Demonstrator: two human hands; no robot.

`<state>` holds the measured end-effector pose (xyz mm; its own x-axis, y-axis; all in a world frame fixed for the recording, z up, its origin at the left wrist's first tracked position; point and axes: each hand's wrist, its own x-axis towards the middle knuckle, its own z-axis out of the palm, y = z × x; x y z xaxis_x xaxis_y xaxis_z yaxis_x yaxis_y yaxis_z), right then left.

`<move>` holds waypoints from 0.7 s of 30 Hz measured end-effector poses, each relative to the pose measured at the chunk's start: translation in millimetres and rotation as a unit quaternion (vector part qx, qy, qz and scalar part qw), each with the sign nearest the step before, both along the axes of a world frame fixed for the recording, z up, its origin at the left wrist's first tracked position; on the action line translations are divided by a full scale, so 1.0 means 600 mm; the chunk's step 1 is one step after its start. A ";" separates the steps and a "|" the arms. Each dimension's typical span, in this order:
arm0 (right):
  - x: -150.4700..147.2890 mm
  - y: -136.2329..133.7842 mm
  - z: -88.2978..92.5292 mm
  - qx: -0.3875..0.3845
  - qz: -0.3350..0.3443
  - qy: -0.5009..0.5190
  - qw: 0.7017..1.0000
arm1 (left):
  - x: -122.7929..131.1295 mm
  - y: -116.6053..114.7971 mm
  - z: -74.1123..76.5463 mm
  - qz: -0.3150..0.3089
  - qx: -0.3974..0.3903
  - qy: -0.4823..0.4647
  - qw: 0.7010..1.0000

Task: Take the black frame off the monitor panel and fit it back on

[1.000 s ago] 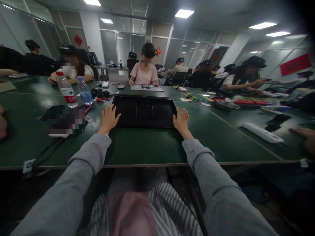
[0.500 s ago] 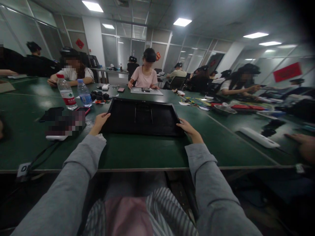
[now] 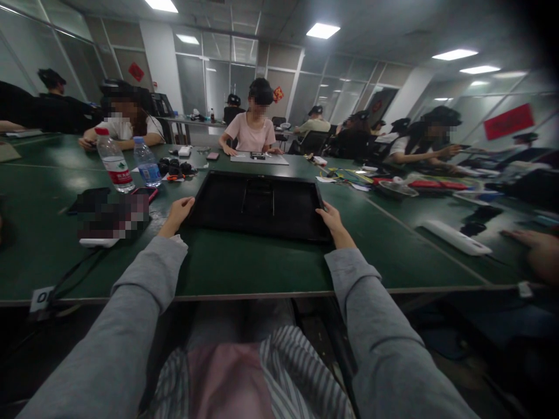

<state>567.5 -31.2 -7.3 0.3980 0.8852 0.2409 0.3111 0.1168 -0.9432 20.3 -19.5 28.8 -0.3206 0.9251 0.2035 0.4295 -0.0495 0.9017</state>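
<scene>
A wide black rectangular tray (image 3: 218, 206) with a raised rim lies on the green table (image 3: 257, 270) in front of me. Two thin, light-coloured upright lines and a dark bracket-like shape show at its middle; what they belong to is too dark to tell. My left hand (image 3: 178, 216) grips the tray's left edge, thumb on top. On the opposite side, my right hand (image 3: 334, 224) has its fingers closed over the right edge. The fingers beneath the tray are partly hidden on both sides.
To the left stand a red-capped bottle (image 3: 116, 166) and a blue-capped bottle (image 3: 147, 166), with a phone (image 3: 145, 193) nearby. A white power strip (image 3: 456, 237) lies to the right. Across the table a person in pink (image 3: 251, 132) works at a white board (image 3: 279, 159).
The tray has turned slightly, its right side now nearer to me, and sits a little further right. Both hands keep their hold. The camera view has shifted slightly.
</scene>
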 end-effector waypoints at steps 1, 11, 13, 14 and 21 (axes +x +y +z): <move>0.004 -0.001 0.000 0.005 -0.016 0.005 1.000 | -0.002 0.003 -0.002 0.010 0.004 -0.001 1.000; 0.067 -0.001 -0.010 0.071 -0.305 0.000 0.950 | -0.035 0.039 -0.038 0.055 0.052 -0.097 0.992; 0.078 -0.010 -0.008 0.042 -0.377 0.002 0.925 | -0.039 0.044 -0.043 0.063 0.064 -0.104 0.991; 0.082 -0.015 -0.007 0.026 -0.405 0.010 0.914 | -0.040 0.045 -0.044 0.068 0.065 -0.100 0.991; 0.082 -0.067 0.019 -0.043 -0.506 0.051 0.860 | -0.036 0.027 -0.031 0.087 0.061 -0.001 0.994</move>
